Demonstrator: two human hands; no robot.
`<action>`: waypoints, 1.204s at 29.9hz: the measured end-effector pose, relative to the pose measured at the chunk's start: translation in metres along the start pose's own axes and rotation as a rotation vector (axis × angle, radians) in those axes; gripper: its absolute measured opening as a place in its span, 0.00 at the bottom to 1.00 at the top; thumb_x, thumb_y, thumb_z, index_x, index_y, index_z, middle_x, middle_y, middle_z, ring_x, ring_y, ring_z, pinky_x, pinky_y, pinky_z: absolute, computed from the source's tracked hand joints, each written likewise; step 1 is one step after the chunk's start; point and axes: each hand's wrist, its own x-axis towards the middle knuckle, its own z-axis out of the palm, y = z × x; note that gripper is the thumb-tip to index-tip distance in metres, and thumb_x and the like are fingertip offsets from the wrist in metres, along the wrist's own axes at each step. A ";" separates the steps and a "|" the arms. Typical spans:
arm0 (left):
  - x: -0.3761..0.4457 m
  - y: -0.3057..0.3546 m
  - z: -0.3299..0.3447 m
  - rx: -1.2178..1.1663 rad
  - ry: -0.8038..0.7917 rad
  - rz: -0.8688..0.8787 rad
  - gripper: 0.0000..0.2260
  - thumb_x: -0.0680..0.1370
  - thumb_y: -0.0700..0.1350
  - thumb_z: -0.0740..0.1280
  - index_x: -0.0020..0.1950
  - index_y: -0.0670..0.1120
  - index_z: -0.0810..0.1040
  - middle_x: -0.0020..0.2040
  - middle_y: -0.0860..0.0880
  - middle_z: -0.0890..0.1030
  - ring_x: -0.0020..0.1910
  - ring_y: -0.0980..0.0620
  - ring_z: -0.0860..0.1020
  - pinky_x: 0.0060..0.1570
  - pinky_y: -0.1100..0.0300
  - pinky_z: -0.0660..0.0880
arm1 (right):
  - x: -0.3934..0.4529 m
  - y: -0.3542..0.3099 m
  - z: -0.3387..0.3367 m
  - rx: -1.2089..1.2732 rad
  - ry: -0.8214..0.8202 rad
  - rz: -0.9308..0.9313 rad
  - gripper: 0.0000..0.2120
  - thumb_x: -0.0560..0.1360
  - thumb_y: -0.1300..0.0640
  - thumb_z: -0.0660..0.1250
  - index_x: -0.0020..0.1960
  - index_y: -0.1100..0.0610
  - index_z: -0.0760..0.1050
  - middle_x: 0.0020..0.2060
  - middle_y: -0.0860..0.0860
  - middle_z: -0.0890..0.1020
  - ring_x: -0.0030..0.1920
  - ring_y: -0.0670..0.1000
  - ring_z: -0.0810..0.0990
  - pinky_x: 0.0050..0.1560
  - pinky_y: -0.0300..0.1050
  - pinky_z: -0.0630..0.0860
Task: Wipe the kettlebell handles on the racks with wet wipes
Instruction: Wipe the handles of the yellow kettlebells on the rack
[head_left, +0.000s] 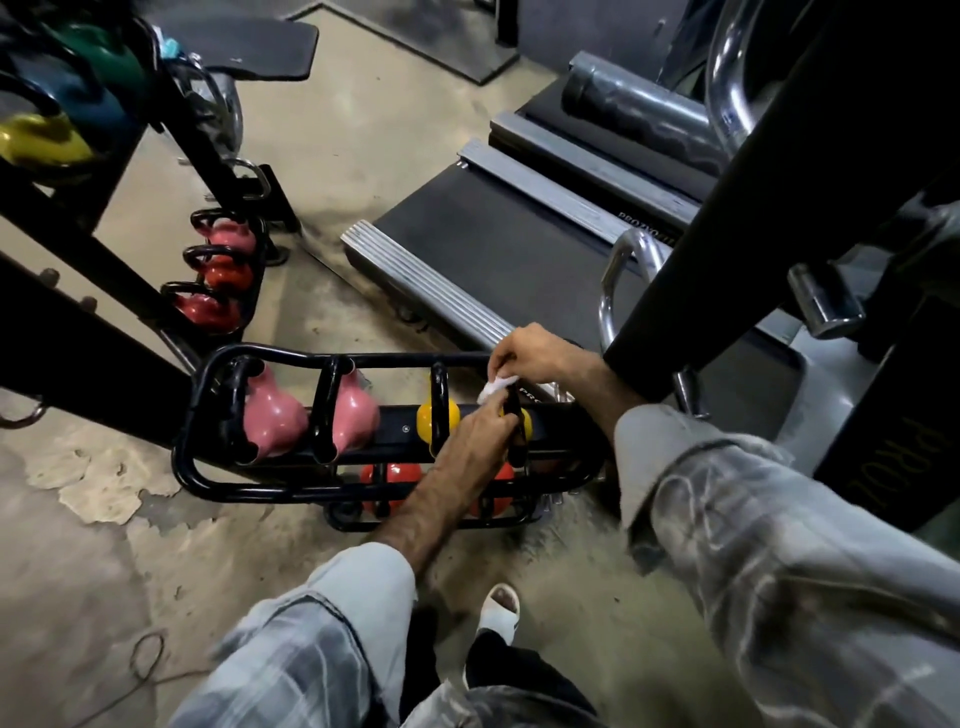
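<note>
- Right hand (535, 356) — pinches white wet wipe (496, 388) against black handle (514, 415) of yellow kettlebell (522, 422).
- Left hand (483, 431) — grips same handle just below wipe.
- Rack (208, 467) — holds the kettlebell.

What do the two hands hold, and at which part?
Right hand pinches the wipe at its upper end; left hand grips a yellow kettlebell's handle.

Black low rack (208, 470) on the concrete floor (78, 545): two pink kettlebells (272, 415) at its left end, two yellow kettlebells (438, 413) toward the right, red kettlebells (392, 480) on the lower tier.
</note>
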 end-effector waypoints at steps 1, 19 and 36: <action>0.001 0.001 -0.002 0.019 -0.004 -0.010 0.08 0.73 0.39 0.65 0.51 0.41 0.77 0.75 0.41 0.60 0.55 0.40 0.79 0.46 0.53 0.78 | 0.005 -0.004 -0.004 -0.044 -0.079 -0.029 0.08 0.72 0.60 0.70 0.45 0.48 0.84 0.43 0.46 0.85 0.46 0.44 0.80 0.51 0.41 0.77; 0.012 0.010 -0.012 0.103 -0.100 -0.079 0.10 0.75 0.41 0.65 0.55 0.39 0.75 0.61 0.39 0.72 0.47 0.42 0.80 0.43 0.50 0.79 | 0.044 -0.037 -0.014 -0.551 -0.423 -0.112 0.05 0.70 0.56 0.71 0.42 0.45 0.82 0.39 0.44 0.79 0.45 0.51 0.80 0.48 0.50 0.80; 0.003 0.012 -0.024 0.026 -0.014 -0.028 0.12 0.78 0.44 0.65 0.60 0.42 0.77 0.71 0.44 0.66 0.56 0.43 0.78 0.56 0.54 0.76 | -0.023 0.001 0.083 1.612 0.313 0.757 0.11 0.77 0.69 0.58 0.38 0.62 0.73 0.25 0.56 0.76 0.18 0.49 0.75 0.18 0.36 0.69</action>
